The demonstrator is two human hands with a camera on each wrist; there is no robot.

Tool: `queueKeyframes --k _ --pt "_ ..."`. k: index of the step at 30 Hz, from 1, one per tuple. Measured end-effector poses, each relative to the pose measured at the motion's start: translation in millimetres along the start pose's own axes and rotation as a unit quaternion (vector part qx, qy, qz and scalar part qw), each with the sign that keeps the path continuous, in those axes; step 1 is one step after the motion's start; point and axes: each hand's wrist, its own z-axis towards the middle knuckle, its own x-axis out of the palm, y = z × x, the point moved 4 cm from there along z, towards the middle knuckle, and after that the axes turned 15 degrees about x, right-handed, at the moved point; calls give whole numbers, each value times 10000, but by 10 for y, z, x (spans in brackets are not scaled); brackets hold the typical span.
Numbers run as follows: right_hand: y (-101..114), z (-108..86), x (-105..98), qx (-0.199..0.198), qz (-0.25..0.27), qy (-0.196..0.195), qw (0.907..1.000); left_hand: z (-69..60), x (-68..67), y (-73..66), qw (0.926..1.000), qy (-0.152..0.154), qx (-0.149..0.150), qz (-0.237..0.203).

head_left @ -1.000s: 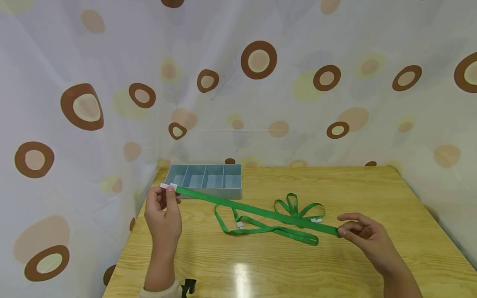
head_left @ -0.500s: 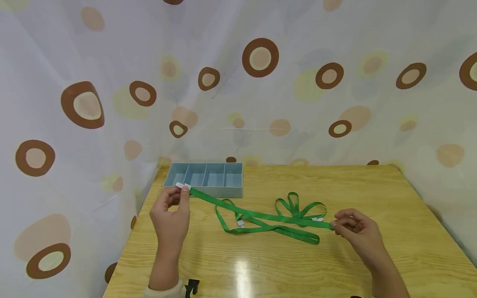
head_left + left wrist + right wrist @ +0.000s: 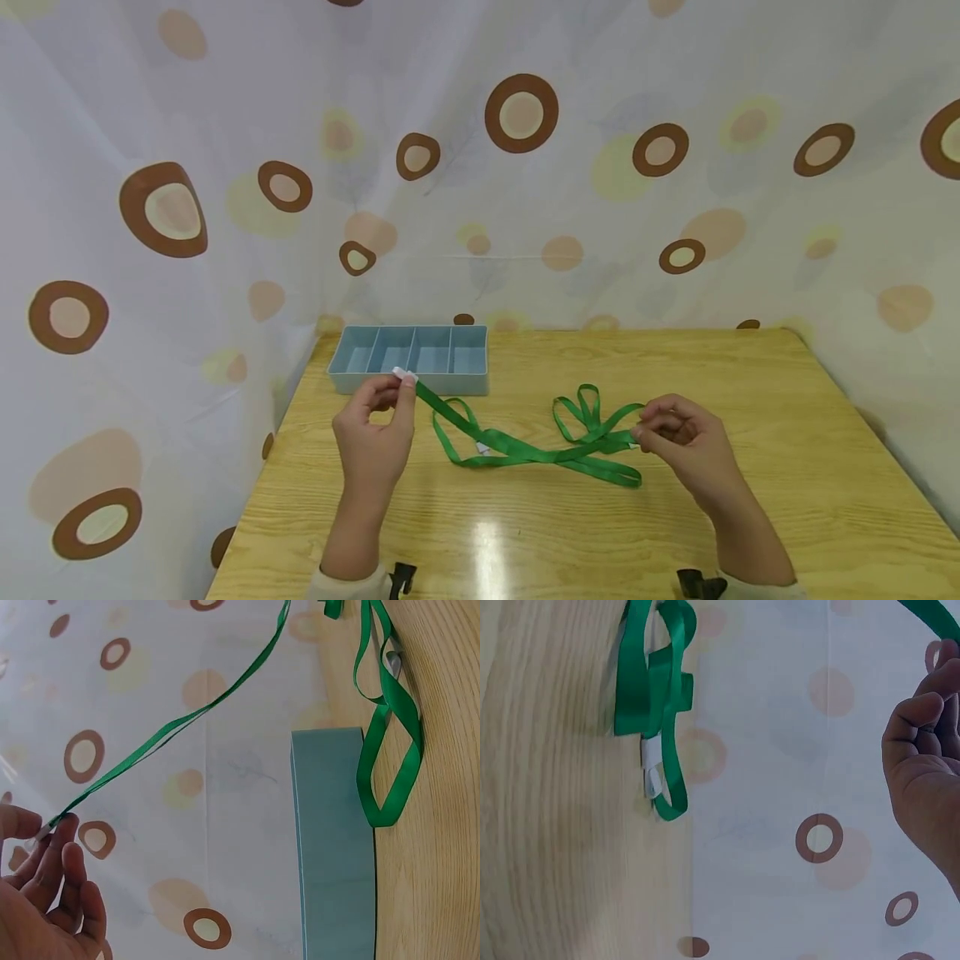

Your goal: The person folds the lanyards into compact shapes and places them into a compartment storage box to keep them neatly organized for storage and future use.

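Note:
A green lanyard [image 3: 448, 410] hangs between both hands, sagging in the middle above the table. My left hand [image 3: 372, 446] pinches its white clip [image 3: 403, 375] between thumb and fingers, in front of the tray. At the other end, my right hand [image 3: 690, 446] pinches the looped strap between thumb and forefinger. In the left wrist view the held lanyard [image 3: 157, 739] slopes up and away from the fingers. Beneath it, a second green lanyard [image 3: 615, 473] lies loosely on the table. A third lanyard [image 3: 588, 408], spread in loops, lies by the right hand, which partly hides it.
A blue-grey tray [image 3: 420, 384] with several compartments stands at the back left of the wooden table [image 3: 585, 542]. A patterned cloth [image 3: 570, 192] hangs behind the table and along its sides.
My hands have come closer together, the left moving right and the right moving left. The held lanyard, taut before, now sags. Both lying lanyards have stayed put.

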Motion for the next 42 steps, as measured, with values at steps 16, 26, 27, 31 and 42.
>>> queueKeyframes --k 16,26,27,31,42 --pt "274 216 557 -200 -87 414 9989 -114 305 -128 9965 626 423 -359" --pt "313 274 875 -282 -210 713 9968 -244 554 -271 9906 1116 495 -621" --pt "318 278 904 -276 -215 707 9969 -251 578 -282 9895 1158 567 -657" --pt "340 287 1010 -323 -345 474 9978 -271 665 -333 9844 1383 783 -761" --pt "321 275 1154 -120 -458 168 9987 -352 809 -421 9712 1864 993 -1102"
